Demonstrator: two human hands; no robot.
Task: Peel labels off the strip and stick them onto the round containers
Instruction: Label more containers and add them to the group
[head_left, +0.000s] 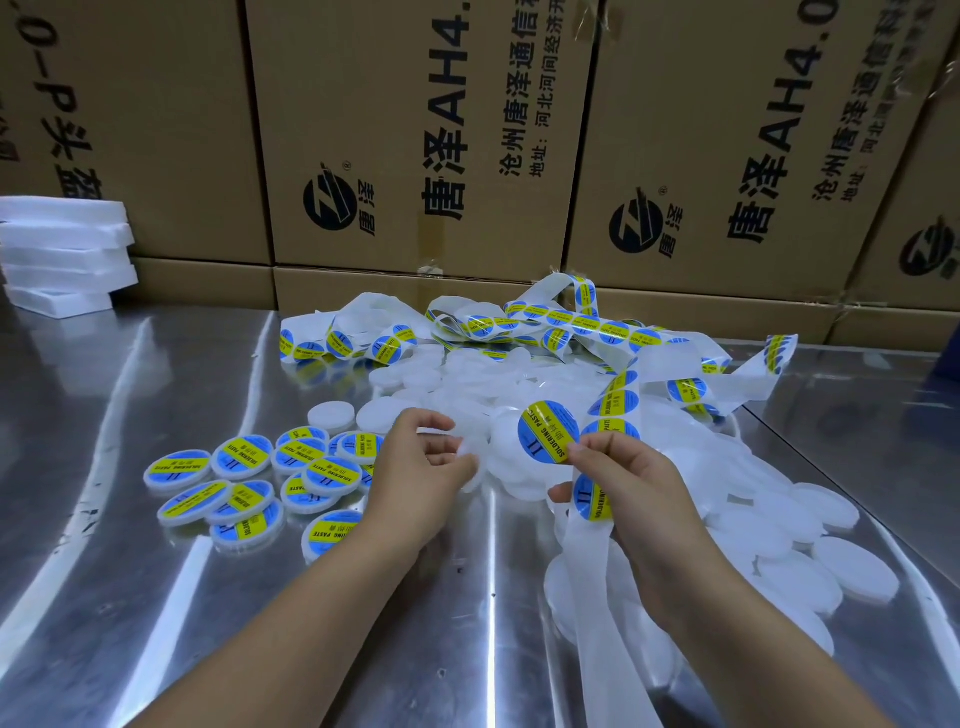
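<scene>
My right hand (623, 483) pinches a round blue-and-yellow label (548, 430) by its lower edge, lifted off the white backing strip (597, 571) that runs under that hand toward me. My left hand (421, 467) holds a plain white round container (470, 457) between curled fingers, just left of the label. A heap of unlabelled white containers (769, 514) spreads across the middle and right of the steel table. Several labelled containers (244, 483) lie in a cluster to the left of my left hand.
The tangled label strip (550, 322) loops over the back of the heap. Cardboard boxes (415, 130) wall off the table's far edge. White foam sheets (62, 249) are stacked at the back left. Bare steel table (130, 597) shows at the front left.
</scene>
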